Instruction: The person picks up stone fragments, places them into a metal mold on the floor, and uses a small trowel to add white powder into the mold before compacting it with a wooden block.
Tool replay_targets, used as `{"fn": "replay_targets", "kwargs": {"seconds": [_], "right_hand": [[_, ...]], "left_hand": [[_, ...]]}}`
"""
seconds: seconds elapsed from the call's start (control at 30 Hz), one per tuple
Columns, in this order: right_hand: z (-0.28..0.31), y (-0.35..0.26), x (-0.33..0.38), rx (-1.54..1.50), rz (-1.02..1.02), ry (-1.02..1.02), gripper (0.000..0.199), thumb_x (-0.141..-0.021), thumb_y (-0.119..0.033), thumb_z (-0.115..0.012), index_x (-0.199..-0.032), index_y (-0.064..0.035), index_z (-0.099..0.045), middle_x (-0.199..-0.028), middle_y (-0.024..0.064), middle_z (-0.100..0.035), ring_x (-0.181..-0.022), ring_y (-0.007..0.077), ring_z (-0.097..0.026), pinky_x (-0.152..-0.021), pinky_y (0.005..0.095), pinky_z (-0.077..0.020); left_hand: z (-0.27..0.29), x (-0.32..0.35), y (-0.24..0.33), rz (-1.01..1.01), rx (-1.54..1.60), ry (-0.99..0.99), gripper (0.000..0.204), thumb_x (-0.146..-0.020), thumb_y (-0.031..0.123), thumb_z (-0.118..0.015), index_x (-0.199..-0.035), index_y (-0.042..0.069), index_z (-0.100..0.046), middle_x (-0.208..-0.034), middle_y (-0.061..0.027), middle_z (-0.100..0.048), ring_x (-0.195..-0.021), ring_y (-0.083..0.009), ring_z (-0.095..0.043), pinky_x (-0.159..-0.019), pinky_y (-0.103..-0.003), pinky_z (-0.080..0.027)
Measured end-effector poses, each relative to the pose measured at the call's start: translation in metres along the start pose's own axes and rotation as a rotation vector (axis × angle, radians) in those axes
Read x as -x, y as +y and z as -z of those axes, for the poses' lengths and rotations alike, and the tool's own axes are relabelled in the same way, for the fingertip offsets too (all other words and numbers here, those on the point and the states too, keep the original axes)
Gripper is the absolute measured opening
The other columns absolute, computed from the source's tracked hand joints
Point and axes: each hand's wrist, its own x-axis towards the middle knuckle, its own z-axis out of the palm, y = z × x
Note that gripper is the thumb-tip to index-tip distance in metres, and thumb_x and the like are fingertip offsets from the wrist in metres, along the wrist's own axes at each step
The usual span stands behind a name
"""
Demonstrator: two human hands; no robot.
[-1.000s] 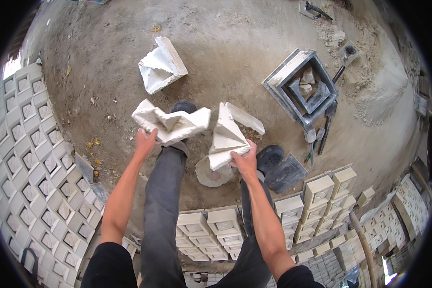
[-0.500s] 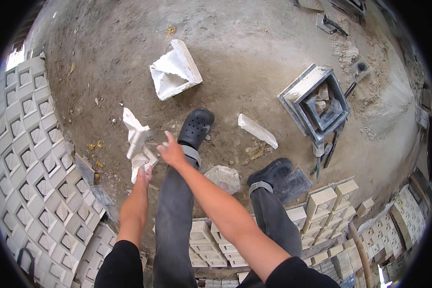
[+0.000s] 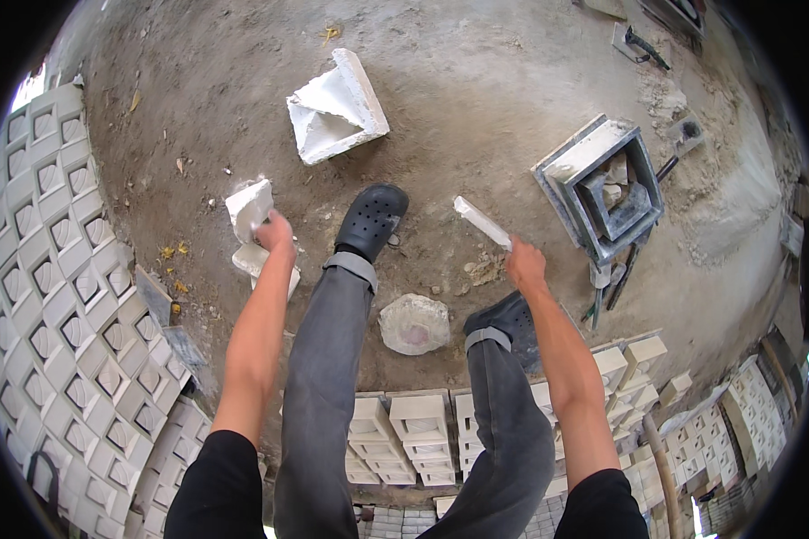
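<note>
A long, narrow white plaster-like bar (image 3: 481, 221) is pinched at its near end in the right hand (image 3: 524, 262), above a dusty brown earth floor (image 3: 440, 117). The left hand (image 3: 275, 232) meets the right edge of an angular, broken white chunk (image 3: 247, 205); blur leaves it unclear whether those fingers grip or merely touch. Just below that hand sits a pale, jagged fragment (image 3: 248, 260), partly covered by the forearm. Between the hands stands a dark, perforated clog (image 3: 375, 218); beyond the left hand, toward the right, rests a hollow, broken white block (image 3: 360, 103). Right of the right hand is a square grey frame (image 3: 582, 162) holding rubble.

The bar could snap or slip, being slender and held at one end; the chunk could topple or crumble if poorly supported. Hidden are the right fingertips; whether the bar's far end touches ground, or the chunk rests on the fragment, cannot be told.
</note>
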Motion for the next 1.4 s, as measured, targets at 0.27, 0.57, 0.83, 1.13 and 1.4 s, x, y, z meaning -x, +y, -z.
{"fn": "replay_targets", "kwargs": {"seconds": [0.27, 0.57, 0.83, 1.13, 1.4], "right_hand": [[0.042, -0.158, 0.031, -0.314, 0.192, -0.041, 0.039, -0.084, -0.031, -0.064, -0.114, -0.0069, -0.058, -0.082, 0.0218, -0.069, -0.077, 0.0423, -0.068, -0.069, 0.0531, -0.0538], [-0.03, -0.359, 0.035, -0.819, 0.328, -0.266, 0.046, -0.084, -0.033, -0.066, -0.118, -0.0029, -0.06, -0.1, 0.0211, -0.07, -0.098, 0.0378, -0.067, -0.088, 0.0459, -0.0517], [-0.068, -0.234, 0.057, -1.241, 0.039, -0.158, 0.044, -0.089, -0.031, -0.067, -0.123, -0.0031, -0.061, -0.106, 0.0194, -0.071, -0.102, 0.033, -0.068, -0.087, 0.0386, -0.0515], [-0.098, -0.013, 0.137, -1.197, -0.497, -0.14, 0.04, -0.091, -0.032, -0.068, -0.115, -0.0004, -0.063, -0.097, 0.0127, -0.071, -0.077, 0.0148, -0.068, -0.063, 0.0288, -0.0534], [-0.124, -0.017, 0.18, -1.408, -0.579, -0.129, 0.041, -0.093, -0.033, -0.066, -0.122, -0.005, -0.06, -0.102, 0.0083, -0.069, -0.081, 0.0174, -0.068, -0.06, 0.0293, -0.0545]], "left_hand": [[-0.047, -0.026, 0.137, -0.643, -0.116, -0.113, 0.061, -0.089, 0.026, -0.063, -0.137, -0.006, -0.044, -0.135, -0.0258, -0.054, -0.124, -0.0363, -0.054, -0.106, -0.041, -0.04], [-0.108, 0.003, 0.162, 0.106, -0.012, -0.151, 0.074, -0.083, 0.025, -0.073, -0.135, -0.016, -0.04, -0.141, -0.0246, -0.048, -0.124, -0.0338, -0.055, -0.105, -0.039, -0.043], [-0.154, 0.024, 0.109, 0.583, 0.746, -0.533, 0.046, -0.101, 0.023, -0.048, -0.141, 0.005, -0.035, -0.134, -0.0181, -0.046, -0.115, -0.0396, -0.056, -0.096, -0.052, -0.054], [-0.162, -0.002, 0.097, 0.56, 0.824, -0.607, 0.04, -0.101, 0.018, -0.047, -0.131, -0.006, -0.04, -0.129, -0.0226, -0.051, -0.116, -0.0405, -0.057, -0.097, -0.055, -0.054], [-0.137, 0.117, 0.098, 0.306, 0.416, -0.292, 0.043, -0.089, 0.011, -0.06, -0.122, -0.011, -0.046, -0.117, -0.0226, -0.058, -0.099, -0.0367, -0.067, -0.077, -0.044, -0.064]]}}
